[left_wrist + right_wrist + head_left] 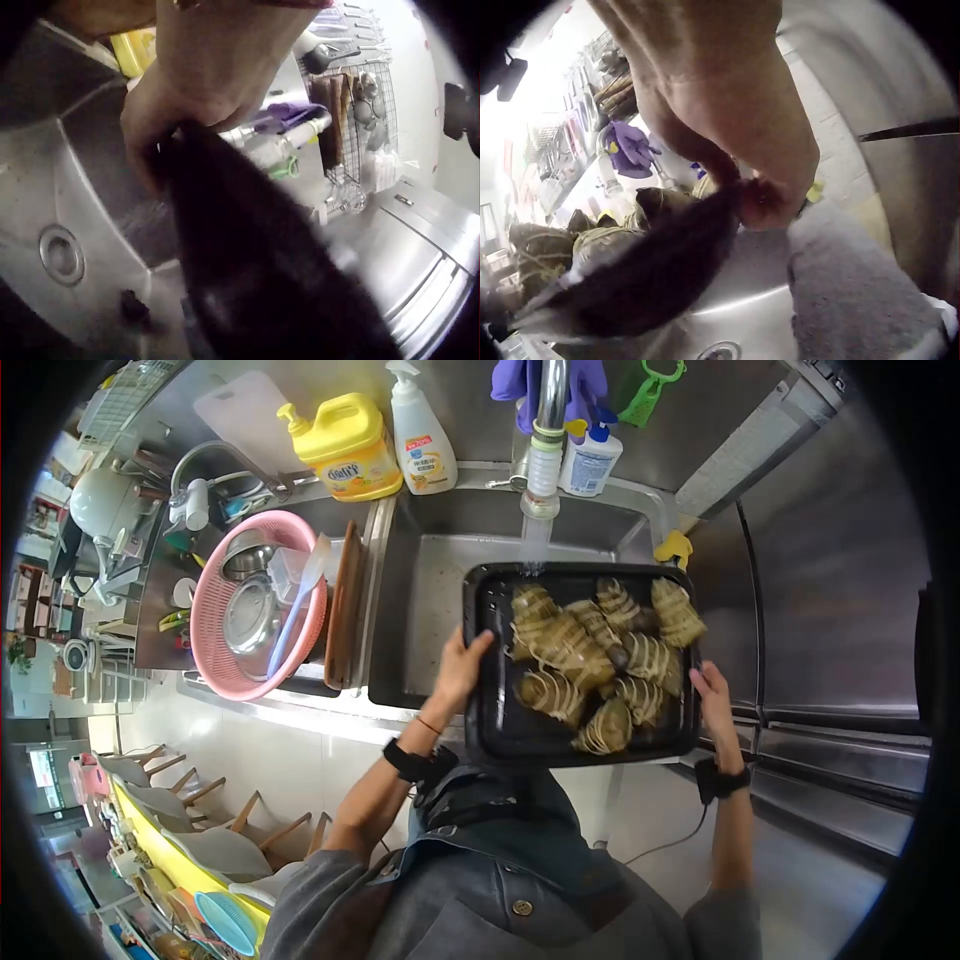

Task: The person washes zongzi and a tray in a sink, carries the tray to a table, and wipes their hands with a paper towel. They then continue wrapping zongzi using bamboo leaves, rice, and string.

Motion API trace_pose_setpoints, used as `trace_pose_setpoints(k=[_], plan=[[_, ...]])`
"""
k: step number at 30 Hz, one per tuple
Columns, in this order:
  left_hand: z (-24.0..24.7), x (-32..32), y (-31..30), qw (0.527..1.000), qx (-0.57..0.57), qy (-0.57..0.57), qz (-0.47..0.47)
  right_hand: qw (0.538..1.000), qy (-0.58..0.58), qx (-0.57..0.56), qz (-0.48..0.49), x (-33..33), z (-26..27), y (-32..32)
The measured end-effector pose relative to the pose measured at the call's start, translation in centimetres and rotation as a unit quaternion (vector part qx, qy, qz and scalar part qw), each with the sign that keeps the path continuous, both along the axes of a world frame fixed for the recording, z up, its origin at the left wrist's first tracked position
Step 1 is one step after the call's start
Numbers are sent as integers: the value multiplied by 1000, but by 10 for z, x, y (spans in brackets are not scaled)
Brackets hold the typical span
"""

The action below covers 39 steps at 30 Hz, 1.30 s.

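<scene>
Head view: I observe a black rectangular tray [497,710] held over the front right part of a stainless-steel sink [425,610]. String-tied zongzi [570,650] lie grouped on the tray floor, some touching. Left hand [462,668]: grips the left side wall, thumb over the rim; I cannot tell how its remaining fingers are spaced, as the tray hides them. Right hand [714,698]: pinches the right rim near its front corner; I cannot resolve the finger spacing here either. Both wrist views confirm the tray edge within each grasp. Faucet [541,475]: positioned beyond the rear rim, with a pale stream descending toward that rim; I cannot verify the contact point. Pink basket [207,630]: located left of the sink basin, holding metal bowls.
</scene>
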<state>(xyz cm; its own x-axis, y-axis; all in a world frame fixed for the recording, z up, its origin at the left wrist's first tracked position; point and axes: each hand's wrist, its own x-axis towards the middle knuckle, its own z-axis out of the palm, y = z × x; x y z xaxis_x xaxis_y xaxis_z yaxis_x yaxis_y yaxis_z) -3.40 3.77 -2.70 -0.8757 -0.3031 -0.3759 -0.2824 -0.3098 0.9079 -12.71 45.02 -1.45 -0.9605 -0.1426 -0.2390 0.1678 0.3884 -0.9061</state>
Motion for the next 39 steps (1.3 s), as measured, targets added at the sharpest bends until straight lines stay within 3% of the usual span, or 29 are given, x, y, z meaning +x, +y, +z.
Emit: trace_pose_setpoints(k=[3,4,6,9,10,12,16,18,20,22,25,27,30,32,33,35,39], plan=[[13,-5,-44,998,40,-36,26,998,-42,-40,37,-29,-1,-56],[53,-6,-52,983,-1,-174,63,996,-48,-7,73,-50,-14,-86],[1,-11,-77,984,11,-161,76,989,-124,-45,68,-81,-79,-97],[-55,-21,-106,972,-43,-225,57,982,-149,17,119,-102,-104,-135],[-119,-23,-126,978,-32,-207,7,971,-175,48,158,-122,-139,-129],[-236,-27,-165,982,-11,-166,-89,962,-174,101,183,-135,-140,-144],[-150,-50,-145,929,46,-366,-8,931,-227,204,202,-163,-114,-165],[-134,-60,-145,921,80,-380,-11,913,-250,268,180,-179,-102,-174],[-137,-57,-141,914,116,-389,-9,903,-316,223,185,-208,-123,-167],[-143,-64,-140,913,150,-379,-4,891,-313,260,199,-208,-63,-188],[-120,-61,-124,877,309,-362,61,827,-376,330,258,-226,-55,-195],[-96,-59,-120,843,411,-339,73,810,-399,331,272,-246,-56,-198],[-101,-68,-116,865,392,-307,65,814,-390,330,276,-259,-58,-180],[-102,-68,-106,876,367,-309,50,855,-306,321,268,-258,-56,-167],[-103,-65,-101,881,353,-311,46,835,-298,372,275,-251,-28,-174],[-107,-55,-96,897,324,-301,11,836,-283,382,275,-244,-3,-166],[-48,-40,-71,908,283,-308,39,832,-293,395,258,-229,44,-156]])
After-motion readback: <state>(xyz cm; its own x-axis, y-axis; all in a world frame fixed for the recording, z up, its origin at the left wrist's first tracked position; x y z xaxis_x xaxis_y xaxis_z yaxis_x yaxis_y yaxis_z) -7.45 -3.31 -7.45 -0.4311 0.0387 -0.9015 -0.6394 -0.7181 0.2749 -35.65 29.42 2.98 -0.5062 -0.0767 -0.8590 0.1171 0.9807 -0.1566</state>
